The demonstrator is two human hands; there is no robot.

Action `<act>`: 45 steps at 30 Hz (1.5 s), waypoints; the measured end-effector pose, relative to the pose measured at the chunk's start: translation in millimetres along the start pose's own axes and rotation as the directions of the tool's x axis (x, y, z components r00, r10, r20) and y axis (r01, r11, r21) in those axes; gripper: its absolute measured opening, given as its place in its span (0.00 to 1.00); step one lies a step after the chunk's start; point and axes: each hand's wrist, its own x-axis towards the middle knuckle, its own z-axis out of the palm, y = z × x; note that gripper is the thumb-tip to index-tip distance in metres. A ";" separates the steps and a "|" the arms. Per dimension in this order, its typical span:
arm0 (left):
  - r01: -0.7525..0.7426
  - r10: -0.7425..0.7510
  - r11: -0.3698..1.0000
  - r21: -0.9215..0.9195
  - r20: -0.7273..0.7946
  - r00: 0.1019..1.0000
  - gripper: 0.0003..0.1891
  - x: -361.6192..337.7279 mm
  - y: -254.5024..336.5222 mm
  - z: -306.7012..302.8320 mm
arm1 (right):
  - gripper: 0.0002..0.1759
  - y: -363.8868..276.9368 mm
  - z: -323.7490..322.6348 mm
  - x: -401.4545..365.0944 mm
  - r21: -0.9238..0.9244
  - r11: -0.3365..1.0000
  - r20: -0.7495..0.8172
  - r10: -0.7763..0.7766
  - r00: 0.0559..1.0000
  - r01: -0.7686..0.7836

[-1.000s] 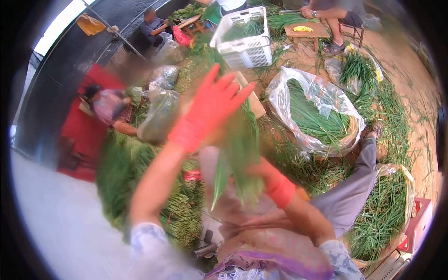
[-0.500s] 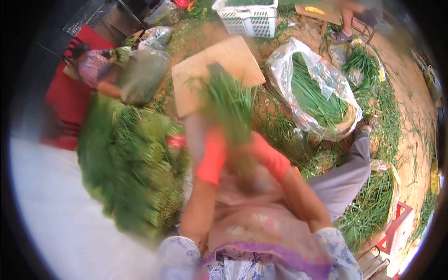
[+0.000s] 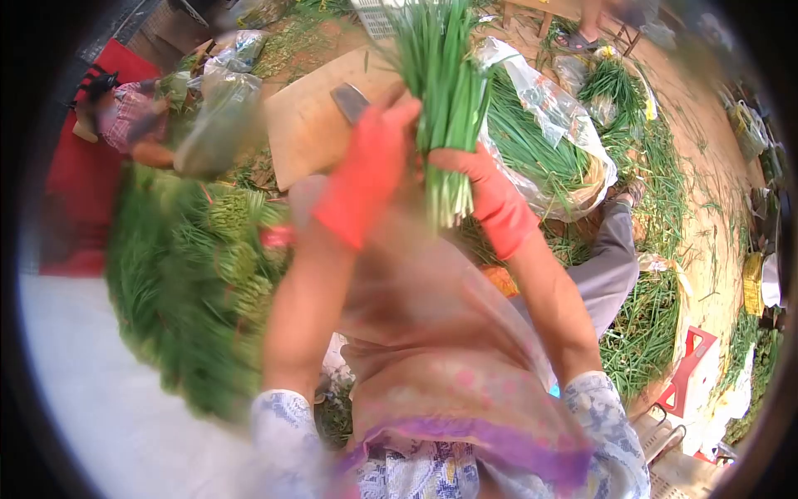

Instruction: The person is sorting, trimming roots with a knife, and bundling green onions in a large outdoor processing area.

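Note:
In front of me stands a bunch of green chives (image 3: 449, 91), leaves up and pale cut ends down. My right hand (image 3: 490, 195), in a red rubber glove, is closed around its lower part with the thumb across the front. My left hand (image 3: 366, 166), in a matching glove, is at the bunch's left side, its upper fingers right at the stems. It is blurred by motion, and I cannot tell how its fingers are bent. Behind it a dark blade (image 3: 350, 102) lies on a tan board (image 3: 303, 125).
A large heap of bundled greens (image 3: 191, 291) lies at left beside a white sheet (image 3: 75, 358). An open plastic bag of long green stalks (image 3: 540, 125) stands at right, with loose trimmings around it. A seated person (image 3: 133, 116) is at upper left. A white crate (image 3: 374, 18) stands behind.
The chive bunch has risen away from my lap and now stands upright, cut ends visible. Both hands moved up with it. The view has shifted, so surrounding things appear farther left.

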 end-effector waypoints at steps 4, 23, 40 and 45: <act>-0.061 0.061 0.998 0.013 -0.040 0.997 0.30 -10.2 -16.8 -21.1 | 0.20 -13.5 -43.1 -3.8 0.162 0.987 0.008 0.001 1.000 -0.002; -0.154 0.158 0.983 0.103 -0.026 0.987 0.39 116.1 -9.0 -26.2 | 0.45 -18.7 -23.6 174.8 -0.668 0.619 0.122 -0.457 0.881 0.414; 0.099 -0.084 0.992 0.079 -0.174 0.981 0.32 189.2 -136.2 -37.7 | 0.40 32.6 -112.2 250.8 -0.868 0.482 -0.028 -0.286 0.958 0.118; 0.173 -0.170 0.985 0.010 -0.133 0.976 0.30 137.4 -113.1 -15.2 | 0.38 7.2 -74.1 188.5 -0.921 0.337 -0.255 -0.138 0.957 -0.197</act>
